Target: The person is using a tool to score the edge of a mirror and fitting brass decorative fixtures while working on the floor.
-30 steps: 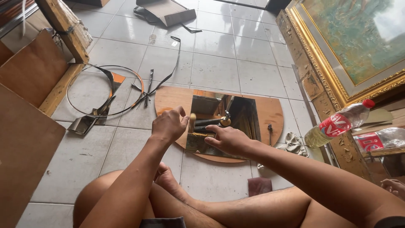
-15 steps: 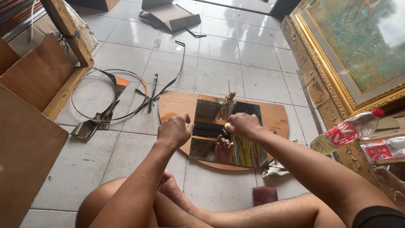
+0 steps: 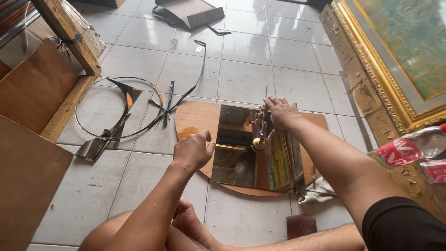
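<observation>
I see both my arms stretched forward and bare, the right one showing a black sleeve edge at the upper arm. My left hand [image 3: 193, 151] sits closer to me, knuckles up, fingers curled loosely inward with the thumb out toward the right, wrist straight in line with the forearm. My right hand [image 3: 281, 113] reaches further out, palm facing down, fingers extended and held close together, pointing away from me, the wrist bent slightly. The two hands are well apart, neither touching the other. Below them my bare legs are folded, one foot tucked beneath my left forearm.
</observation>
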